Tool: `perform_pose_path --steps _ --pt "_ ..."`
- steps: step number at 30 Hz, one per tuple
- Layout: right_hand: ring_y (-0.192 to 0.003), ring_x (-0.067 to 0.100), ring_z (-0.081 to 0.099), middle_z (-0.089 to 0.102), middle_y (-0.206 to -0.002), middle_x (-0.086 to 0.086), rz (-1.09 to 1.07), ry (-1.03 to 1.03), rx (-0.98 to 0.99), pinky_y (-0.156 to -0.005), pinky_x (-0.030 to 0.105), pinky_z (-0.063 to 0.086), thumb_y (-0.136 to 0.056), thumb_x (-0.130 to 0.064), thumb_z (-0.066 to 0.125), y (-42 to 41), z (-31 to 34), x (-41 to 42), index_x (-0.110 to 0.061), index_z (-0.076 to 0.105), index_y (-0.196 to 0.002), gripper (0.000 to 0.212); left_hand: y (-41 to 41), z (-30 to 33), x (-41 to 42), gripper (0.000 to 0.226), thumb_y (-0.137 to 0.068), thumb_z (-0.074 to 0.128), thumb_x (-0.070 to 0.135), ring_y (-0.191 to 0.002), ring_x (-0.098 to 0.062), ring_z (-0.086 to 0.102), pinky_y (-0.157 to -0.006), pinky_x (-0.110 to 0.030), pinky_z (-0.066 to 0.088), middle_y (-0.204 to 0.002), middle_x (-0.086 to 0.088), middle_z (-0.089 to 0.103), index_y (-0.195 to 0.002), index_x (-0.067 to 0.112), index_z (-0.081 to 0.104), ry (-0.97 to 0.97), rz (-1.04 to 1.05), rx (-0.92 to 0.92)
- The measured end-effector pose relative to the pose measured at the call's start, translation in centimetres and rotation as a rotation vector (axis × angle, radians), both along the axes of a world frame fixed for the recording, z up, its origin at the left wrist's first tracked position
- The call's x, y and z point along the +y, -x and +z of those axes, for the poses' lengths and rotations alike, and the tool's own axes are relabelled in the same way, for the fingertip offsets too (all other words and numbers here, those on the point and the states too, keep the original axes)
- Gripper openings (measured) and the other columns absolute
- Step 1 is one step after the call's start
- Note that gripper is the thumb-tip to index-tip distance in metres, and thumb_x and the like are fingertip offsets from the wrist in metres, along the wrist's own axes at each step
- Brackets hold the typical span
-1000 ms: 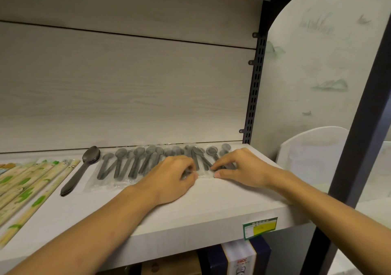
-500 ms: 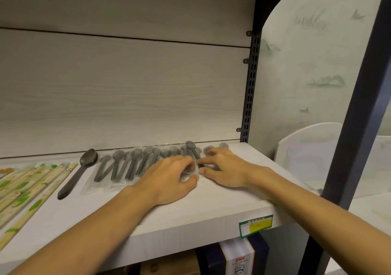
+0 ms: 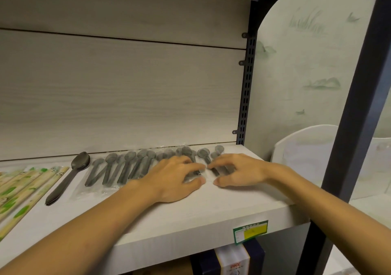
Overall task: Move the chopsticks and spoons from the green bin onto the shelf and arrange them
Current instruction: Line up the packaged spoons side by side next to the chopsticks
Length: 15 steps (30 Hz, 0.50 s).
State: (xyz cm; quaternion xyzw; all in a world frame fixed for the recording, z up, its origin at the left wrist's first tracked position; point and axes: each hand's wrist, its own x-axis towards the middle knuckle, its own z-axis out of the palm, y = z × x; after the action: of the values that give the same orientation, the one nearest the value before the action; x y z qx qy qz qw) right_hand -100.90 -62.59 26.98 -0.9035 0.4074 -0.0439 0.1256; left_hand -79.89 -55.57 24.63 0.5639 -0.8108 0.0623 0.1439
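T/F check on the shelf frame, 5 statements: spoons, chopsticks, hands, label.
1. Both hands, left hand and right hand, rest on the wrapped spoons. True.
2. The chopsticks lie right of the spoons. False: they lie at the shelf's left end.
3. A stack of unwrapped dark spoons lies between chopsticks and wrapped spoons. True.
4. The wrapped spoons stand upright in a cup. False: they lie flat on the shelf.
5. A green and yellow label is on the shelf's front edge. True.

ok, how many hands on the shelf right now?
2. The left hand rests on the wrapped spoons mid-shelf; the right hand lies beside it on the row's right end. Neither is hidden.
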Motion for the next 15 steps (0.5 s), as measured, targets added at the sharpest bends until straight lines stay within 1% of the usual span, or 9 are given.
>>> perform_pose_path --steps 3,5,9,11,13,14,15 --pt "-0.131 0.017 0.042 0.041 -0.149 -0.009 0.028 -0.006 -0.005 -0.11 0.036 0.034 -0.087 -0.055 0.057 0.0 -0.1 -0.5 -0.041 0.042 -0.141 0.057 -0.1 -0.3 -0.6 0.045 -0.09 0.04 0.058 -0.113 -0.013 0.052 -0.094 -0.034 0.044 -0.12 0.011 0.058 -0.124 0.034 0.059 0.017 -0.021 0.078" --pt "-0.126 0.018 0.047 0.046 -0.146 -0.007 0.061 0.043 -0.011 -0.107 0.035 0.038 -0.089 -0.057 0.054 -0.2 -0.5 -0.8 -0.04 0.042 -0.141 0.057 -0.3 -0.5 -0.6 0.044 -0.088 0.042 0.057 -0.104 -0.01 0.055 -0.089 -0.032 0.047 -0.113 0.013 0.062 -0.118 0.032 0.062 0.025 -0.033 0.129" --pt "-0.11 0.018 0.058 0.06 -0.131 -0.001 0.104 0.13 -0.198 -0.095 0.035 0.048 -0.09 -0.054 0.053 -0.9 -1.8 -1.0 -0.028 0.044 -0.14 0.057 -0.2 -0.5 -0.4 0.027 -0.091 0.053 0.042 -0.091 -0.007 0.056 -0.079 -0.025 0.046 -0.102 0.013 0.065 -0.11 0.028 0.066 0.054 -0.053 0.24" --pt "-0.104 0.017 0.059 0.062 -0.125 -0.001 0.065 0.134 -0.237 -0.091 0.035 0.049 -0.09 -0.055 0.052 -1.0 -2.2 -1.5 -0.028 0.046 -0.134 0.053 -0.1 -0.4 -0.4 0.023 -0.092 0.052 0.037 -0.086 -0.007 0.056 -0.076 -0.025 0.045 -0.095 0.014 0.065 -0.106 0.027 0.067 0.064 -0.039 0.296" --pt "-0.096 0.016 0.059 0.065 -0.112 0.0 0.098 0.132 -0.22 -0.087 0.037 0.049 -0.094 -0.054 0.045 -1.2 -2.3 -1.6 -0.024 0.054 -0.124 0.043 -0.1 -0.4 -0.5 0.019 -0.093 0.051 0.034 -0.081 -0.006 0.054 -0.074 -0.027 0.045 -0.089 0.015 0.063 -0.102 0.027 0.066 0.075 -0.03 0.345" --pt "-0.097 0.018 0.058 0.064 -0.11 0.002 0.127 0.128 -0.196 -0.088 0.039 0.048 -0.096 -0.054 0.04 -1.3 -2.4 -1.6 -0.023 0.057 -0.12 0.043 -0.1 -0.4 -0.6 0.018 -0.093 0.05 0.033 -0.079 -0.005 0.054 -0.074 -0.027 0.045 -0.088 0.015 0.063 -0.1 0.027 0.066 0.078 -0.028 0.357" --pt "-0.106 0.02 0.056 0.062 -0.116 0.004 0.149 0.125 -0.167 -0.094 0.041 0.046 -0.096 -0.056 0.035 -1.4 -2.5 -1.6 -0.024 0.058 -0.122 0.047 0.0 -0.4 -0.7 0.018 -0.093 0.05 0.032 -0.078 -0.005 0.053 -0.073 -0.026 0.045 -0.087 0.015 0.063 -0.099 0.027 0.066 0.081 -0.028 0.361"
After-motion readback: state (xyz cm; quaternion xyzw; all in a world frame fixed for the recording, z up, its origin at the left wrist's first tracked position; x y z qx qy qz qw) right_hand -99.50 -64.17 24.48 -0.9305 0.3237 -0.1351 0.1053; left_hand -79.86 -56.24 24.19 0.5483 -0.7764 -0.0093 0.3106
